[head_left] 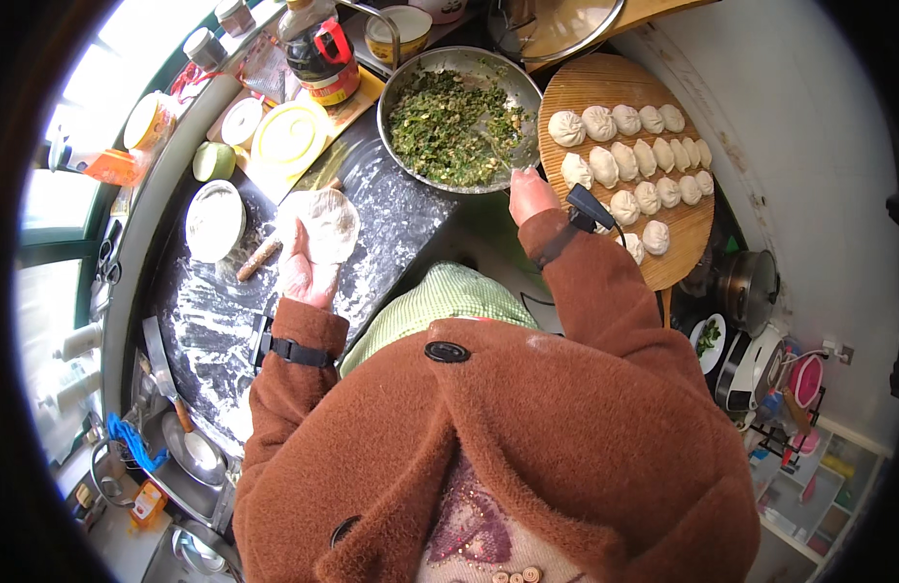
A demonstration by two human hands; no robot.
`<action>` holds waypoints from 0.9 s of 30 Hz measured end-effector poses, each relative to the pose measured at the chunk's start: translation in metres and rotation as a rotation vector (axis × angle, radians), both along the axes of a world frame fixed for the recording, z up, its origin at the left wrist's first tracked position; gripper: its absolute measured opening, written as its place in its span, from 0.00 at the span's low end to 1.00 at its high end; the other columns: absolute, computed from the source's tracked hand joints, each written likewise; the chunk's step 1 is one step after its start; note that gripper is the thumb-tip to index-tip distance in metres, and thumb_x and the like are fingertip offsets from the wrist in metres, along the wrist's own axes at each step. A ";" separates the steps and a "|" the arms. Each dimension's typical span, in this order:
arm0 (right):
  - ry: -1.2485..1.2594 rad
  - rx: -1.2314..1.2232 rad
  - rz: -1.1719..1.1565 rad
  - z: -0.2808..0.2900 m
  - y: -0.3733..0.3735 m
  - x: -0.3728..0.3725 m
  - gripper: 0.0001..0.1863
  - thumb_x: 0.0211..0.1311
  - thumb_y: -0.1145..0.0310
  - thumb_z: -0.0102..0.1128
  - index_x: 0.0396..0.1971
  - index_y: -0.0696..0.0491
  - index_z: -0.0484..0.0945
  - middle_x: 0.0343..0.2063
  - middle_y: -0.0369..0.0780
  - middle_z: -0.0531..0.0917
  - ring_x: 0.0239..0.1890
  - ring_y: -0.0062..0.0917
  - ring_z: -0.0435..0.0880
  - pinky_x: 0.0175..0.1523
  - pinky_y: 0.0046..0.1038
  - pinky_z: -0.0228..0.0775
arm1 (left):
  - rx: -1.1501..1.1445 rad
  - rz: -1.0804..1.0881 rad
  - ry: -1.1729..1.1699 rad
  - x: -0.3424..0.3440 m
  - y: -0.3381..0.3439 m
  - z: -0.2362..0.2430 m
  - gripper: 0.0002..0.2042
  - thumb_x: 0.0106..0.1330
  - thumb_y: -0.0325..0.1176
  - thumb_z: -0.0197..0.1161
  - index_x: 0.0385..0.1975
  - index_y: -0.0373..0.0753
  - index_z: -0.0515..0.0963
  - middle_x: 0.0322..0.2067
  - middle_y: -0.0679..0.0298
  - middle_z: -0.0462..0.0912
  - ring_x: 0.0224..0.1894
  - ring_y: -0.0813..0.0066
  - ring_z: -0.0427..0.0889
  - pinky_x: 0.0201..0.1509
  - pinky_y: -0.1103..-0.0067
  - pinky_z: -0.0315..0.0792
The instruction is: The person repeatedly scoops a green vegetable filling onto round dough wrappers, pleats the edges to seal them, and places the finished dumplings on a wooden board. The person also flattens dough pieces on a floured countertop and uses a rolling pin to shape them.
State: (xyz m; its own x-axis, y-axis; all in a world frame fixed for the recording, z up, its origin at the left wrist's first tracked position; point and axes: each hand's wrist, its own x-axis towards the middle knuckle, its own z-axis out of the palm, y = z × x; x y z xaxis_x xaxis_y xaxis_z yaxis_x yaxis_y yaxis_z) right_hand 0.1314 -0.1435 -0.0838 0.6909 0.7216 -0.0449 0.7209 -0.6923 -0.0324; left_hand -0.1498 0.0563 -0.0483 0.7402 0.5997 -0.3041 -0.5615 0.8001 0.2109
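Observation:
A round, flat dough wrapper (325, 225) lies across the fingers of my left hand (309, 275), which supports it from below above the floured black worktop. Partly hidden beneath it, a wooden rolling pin (259, 258) rests on the worktop. My right hand (532, 196) is closed at the near rim of a metal pan (380, 115) of chopped green filling (454, 121). From its fingers a thin utensil reaches into the filling; its exact kind is hard to make out. Rows of shaped dumplings (624, 163) sit on a round wooden board (566, 87) to the right.
A white bowl of flour (216, 222) stands left of the wrapper. Behind it are a green vegetable piece (214, 161), a yellow lid (291, 134) and a large dark sauce bottle (318, 58). A cleaver (159, 356) lies near the sink at left. A glass lid (556, 24) is at the back.

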 end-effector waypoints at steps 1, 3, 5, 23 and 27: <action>0.003 -0.005 -0.029 0.000 0.001 0.005 0.05 0.57 0.73 0.52 0.30 0.58 0.77 0.34 0.48 0.81 0.33 0.42 0.84 0.37 0.39 0.78 | 0.044 0.009 0.022 0.003 0.000 0.000 0.20 0.71 0.38 0.51 0.58 0.34 0.64 0.55 0.54 0.73 0.57 0.60 0.73 0.64 0.61 0.66; 0.043 0.034 -0.040 0.005 0.004 0.016 0.06 0.57 0.74 0.52 0.28 0.58 0.78 0.32 0.49 0.82 0.35 0.42 0.84 0.38 0.39 0.78 | 0.006 -0.007 0.001 0.008 -0.001 -0.001 0.20 0.71 0.37 0.50 0.58 0.33 0.64 0.55 0.53 0.73 0.57 0.59 0.73 0.63 0.62 0.66; 0.141 -0.095 -0.103 0.012 0.012 0.027 0.09 0.61 0.68 0.49 0.33 0.55 0.77 0.35 0.48 0.82 0.40 0.43 0.82 0.42 0.40 0.76 | -0.039 0.015 0.017 0.012 -0.003 -0.002 0.19 0.70 0.34 0.51 0.58 0.32 0.64 0.55 0.52 0.73 0.56 0.59 0.73 0.63 0.62 0.67; 0.166 -0.010 0.235 0.014 0.073 0.042 0.21 0.58 0.77 0.48 0.51 0.43 0.74 0.33 0.44 0.81 0.37 0.40 0.82 0.39 0.39 0.74 | -0.059 -0.026 0.152 0.043 0.001 -0.024 0.18 0.68 0.32 0.53 0.56 0.34 0.66 0.53 0.52 0.73 0.56 0.56 0.74 0.62 0.57 0.67; 0.182 -0.105 0.297 0.022 0.033 0.036 0.21 0.58 0.78 0.47 0.50 0.44 0.75 0.32 0.44 0.81 0.36 0.40 0.82 0.38 0.39 0.74 | -0.069 -0.045 0.131 0.053 0.003 -0.032 0.18 0.68 0.33 0.54 0.55 0.35 0.67 0.53 0.52 0.74 0.56 0.55 0.74 0.61 0.57 0.68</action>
